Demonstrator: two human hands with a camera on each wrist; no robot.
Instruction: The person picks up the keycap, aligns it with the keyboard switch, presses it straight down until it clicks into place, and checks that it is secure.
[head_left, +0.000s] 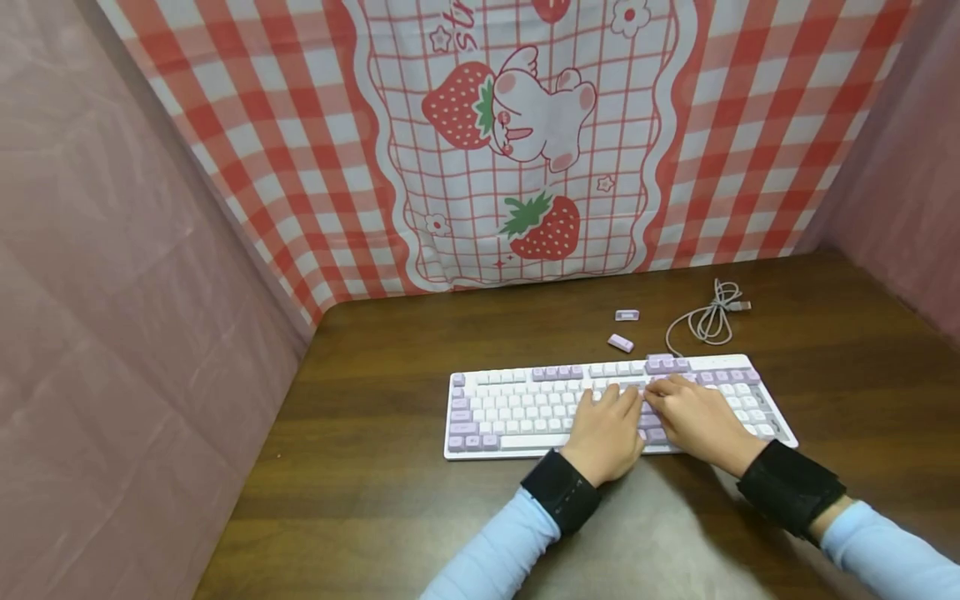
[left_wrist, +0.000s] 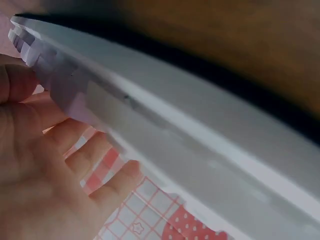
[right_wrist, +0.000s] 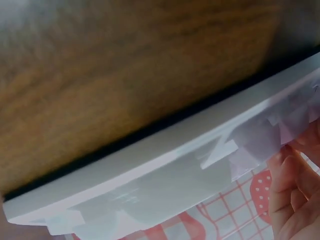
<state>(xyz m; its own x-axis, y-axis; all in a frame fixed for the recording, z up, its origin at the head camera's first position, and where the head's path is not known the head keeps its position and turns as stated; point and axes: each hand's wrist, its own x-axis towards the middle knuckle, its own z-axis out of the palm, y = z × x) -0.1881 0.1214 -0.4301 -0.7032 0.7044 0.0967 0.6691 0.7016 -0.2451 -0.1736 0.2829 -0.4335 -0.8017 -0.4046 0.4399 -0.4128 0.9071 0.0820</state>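
A white keyboard (head_left: pixel 525 440) with white and lilac keycaps lies on the table. My left hand (head_left: pixel 606 433) rests on its keys right of the middle, fingers stretched forward over them. In the left wrist view the fingers (left_wrist: pixel 117 182) extend past the near edge of the keyboard. Close beside it, my right hand (head_left: pixel 697 417) has its fingers bent, thumb and fingertips together at a lilac keycap (right_wrist: pixel 252 142) on the keyboard; the fingers partly hide that key. Two loose lilac keycaps lie behind the keyboard, a slanted keycap (head_left: pixel 620 342) and an overturned keycap (head_left: pixel 627 316).
A bundled grey cable (head_left: pixel 708 321) with a USB plug (head_left: pixel 740 306) lies at the back right, running to the keyboard. Behind the brown wooden table (head_left: pixel 360 500) hangs a red-checked strawberry cloth (head_left: pixel 315 167). Pink cloth (head_left: pixel 150 275) hangs at the left.
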